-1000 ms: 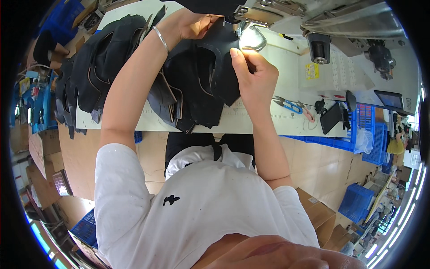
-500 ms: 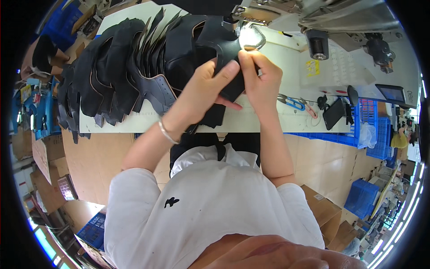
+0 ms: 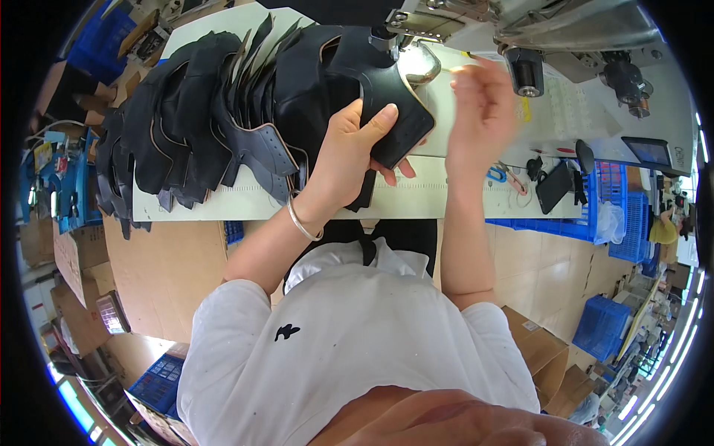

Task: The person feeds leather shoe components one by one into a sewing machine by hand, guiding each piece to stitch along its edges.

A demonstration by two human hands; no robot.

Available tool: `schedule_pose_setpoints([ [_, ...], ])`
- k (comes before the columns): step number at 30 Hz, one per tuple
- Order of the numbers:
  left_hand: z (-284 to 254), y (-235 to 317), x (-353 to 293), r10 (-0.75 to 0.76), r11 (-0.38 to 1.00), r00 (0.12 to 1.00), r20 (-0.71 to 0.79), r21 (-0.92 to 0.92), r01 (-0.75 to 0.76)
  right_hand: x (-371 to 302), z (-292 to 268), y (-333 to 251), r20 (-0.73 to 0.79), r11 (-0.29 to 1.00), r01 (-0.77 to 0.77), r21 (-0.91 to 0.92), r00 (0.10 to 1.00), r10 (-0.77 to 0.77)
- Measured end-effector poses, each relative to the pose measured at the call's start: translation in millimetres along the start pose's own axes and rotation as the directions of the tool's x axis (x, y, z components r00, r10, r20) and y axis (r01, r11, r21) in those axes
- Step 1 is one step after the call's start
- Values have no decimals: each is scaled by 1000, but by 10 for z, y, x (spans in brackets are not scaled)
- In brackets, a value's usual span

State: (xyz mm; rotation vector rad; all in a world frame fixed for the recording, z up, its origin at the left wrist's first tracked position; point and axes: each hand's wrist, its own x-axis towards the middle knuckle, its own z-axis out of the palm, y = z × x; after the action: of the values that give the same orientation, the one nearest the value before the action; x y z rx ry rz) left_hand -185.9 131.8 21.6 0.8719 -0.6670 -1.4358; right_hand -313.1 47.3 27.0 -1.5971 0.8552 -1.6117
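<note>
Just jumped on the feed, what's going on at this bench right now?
A person in a white shirt sits at a white worktable under a sewing machine. The left hand grips a black, flat leather shoe-upper piece at the machine's needle area. The right hand is raised beside it, blurred and apparently empty. A long overlapping row of similar black leather pieces lies across the table to the left.

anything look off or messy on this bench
Nothing looks damaged or spilled. The black leather pieces lie fanned and overlapping, some hanging over the table edge at left. The left hand holds one piece; the right hand is blurred.
</note>
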Motion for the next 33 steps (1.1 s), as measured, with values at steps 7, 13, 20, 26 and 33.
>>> schedule_pose_setpoints([
  [7, 8, -32, -15, 5, 1000, 1000, -24, -28, -6, 92, 138, -144, 284, 998, -47, -50, 957, 59],
  [13, 32, -44, -17, 10, 1000, 998, -57, -25, -12, 30, 166, -79, 268, 1000, 11, 15, 963, -14],
  [20, 68, 9, -9, -5, 1000, 997, -78, -11, 5, -8, 24, -152, 213, 966, 105, -236, 976, -53],
  [26, 62, 62, -8, -10, 999, 999, -50, -44, 7, 51, -107, 13, 52, 937, 299, -182, 954, -295],
  [33, 5, -70, 23, 106, 994, 992, -67, 19, -104, 108, -162, -30, 186, 819, 312, -481, 949, -253],
])
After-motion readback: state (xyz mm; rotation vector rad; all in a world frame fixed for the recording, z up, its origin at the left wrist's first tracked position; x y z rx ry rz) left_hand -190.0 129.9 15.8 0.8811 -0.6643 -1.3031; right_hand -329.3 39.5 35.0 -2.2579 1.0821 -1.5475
